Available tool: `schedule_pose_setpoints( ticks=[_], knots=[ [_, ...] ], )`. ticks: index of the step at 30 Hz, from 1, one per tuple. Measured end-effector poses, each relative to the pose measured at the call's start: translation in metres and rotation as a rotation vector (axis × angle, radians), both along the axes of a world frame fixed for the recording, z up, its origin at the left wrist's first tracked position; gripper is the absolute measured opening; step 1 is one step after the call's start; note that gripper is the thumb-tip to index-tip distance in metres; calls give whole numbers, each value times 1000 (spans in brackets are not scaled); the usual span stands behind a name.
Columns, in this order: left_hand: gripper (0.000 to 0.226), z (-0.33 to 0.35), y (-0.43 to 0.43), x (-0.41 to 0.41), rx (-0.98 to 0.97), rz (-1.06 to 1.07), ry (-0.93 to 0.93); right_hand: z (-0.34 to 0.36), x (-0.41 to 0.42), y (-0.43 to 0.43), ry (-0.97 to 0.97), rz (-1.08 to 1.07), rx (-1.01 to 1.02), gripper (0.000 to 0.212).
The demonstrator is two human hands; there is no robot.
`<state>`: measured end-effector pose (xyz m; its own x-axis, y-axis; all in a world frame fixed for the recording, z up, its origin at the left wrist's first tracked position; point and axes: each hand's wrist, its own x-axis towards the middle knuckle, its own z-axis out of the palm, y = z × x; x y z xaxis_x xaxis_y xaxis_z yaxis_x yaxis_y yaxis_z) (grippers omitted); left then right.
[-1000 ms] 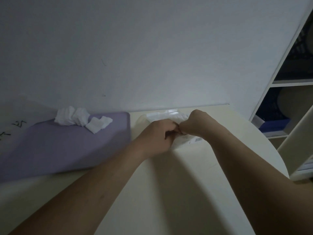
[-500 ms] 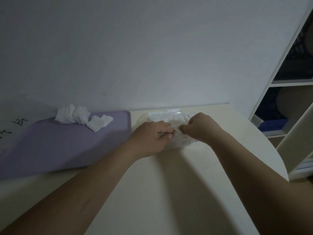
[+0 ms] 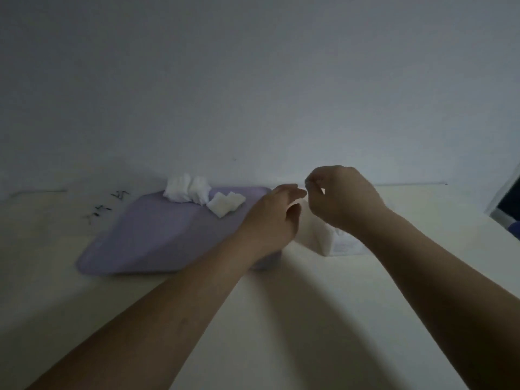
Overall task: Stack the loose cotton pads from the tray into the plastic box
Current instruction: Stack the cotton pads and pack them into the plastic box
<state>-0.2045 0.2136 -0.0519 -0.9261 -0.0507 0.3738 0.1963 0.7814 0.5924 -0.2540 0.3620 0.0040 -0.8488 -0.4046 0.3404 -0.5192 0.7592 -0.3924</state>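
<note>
The job looks partly done at best. A purple tray sits on the left half of the tabletop, close to its far edge, and it is not yet emptied. A bunched clump of cotton pads lies at the tray's far edge, with two flatter pads just beside it on the side toward the tray's far right corner. The rest of the tray shows bare purple.

The plastic box stands just right of the tray, also near the tabletop's far edge. Its near wall reads white, so I judge that pads are already stacked inside. Both hands cover the top, though, so how full it is and whether the stack is even cannot be told.

The left hand hovers between tray and box with its fingers fairly straight. Its grip is wide and nothing is visible in it. The right hand is raised above the box with its fingers curled and thumb and forefinger tips drawn together. The grip is narrow, but whether it pinches a pad or anything else I cannot tell in this dim light.

What is left, as I read it, is every pad on the tray: lifting the clump and the pair across, then settling them flat onto the stack.
</note>
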Motion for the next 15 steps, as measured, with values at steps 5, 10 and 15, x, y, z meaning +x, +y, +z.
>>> schedule_pose_setpoints(
  ticks=[5, 10, 15],
  knots=[
    [30, 3, -98, 17, -92, 194, -54, -33, 11, -103, -268, 293, -129, 31],
    [44, 2, -183, 17, -118, 469, -103, -67, -15, -170, -279, 345, 85, 42],
    [73, -2, -224, 1, -146, 484, -327, -73, -28, -197, -212, 370, 346, 80]
  ],
)
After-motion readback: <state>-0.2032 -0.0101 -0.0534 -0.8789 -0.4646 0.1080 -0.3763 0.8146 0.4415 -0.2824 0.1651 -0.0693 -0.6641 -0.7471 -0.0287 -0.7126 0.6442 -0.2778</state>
